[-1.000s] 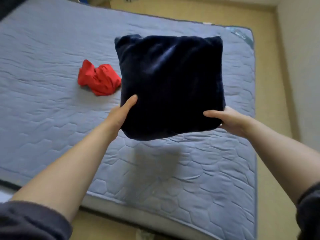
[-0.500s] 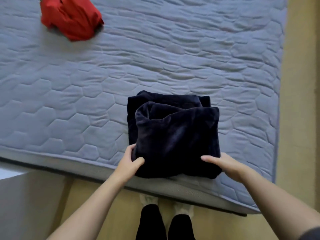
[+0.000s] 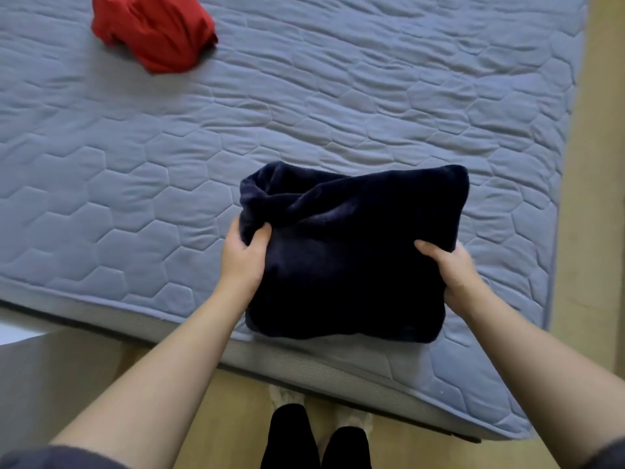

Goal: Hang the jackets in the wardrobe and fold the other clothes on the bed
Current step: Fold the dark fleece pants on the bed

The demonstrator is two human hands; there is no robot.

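A folded dark navy fleece garment (image 3: 348, 252) lies near the front edge of the grey quilted mattress (image 3: 135, 184). My left hand (image 3: 245, 257) grips its left side, thumb on top and fingers tucked into the fabric. Its right side is held by my right hand (image 3: 451, 270), thumb over the top and fingers hidden underneath. A crumpled red garment (image 3: 155, 32) lies unfolded at the far left of the mattress, apart from both hands.
The mattress's front edge (image 3: 304, 367) runs just before my legs and slippered feet (image 3: 318, 431). Wooden floor (image 3: 602, 231) shows along the right side of the bed. A pale surface (image 3: 40, 367) sits at the lower left.
The navy bundle came down from the air onto the mattress near the front edge. Both hands stayed on its sides, and the view tilted down toward the bed edge.
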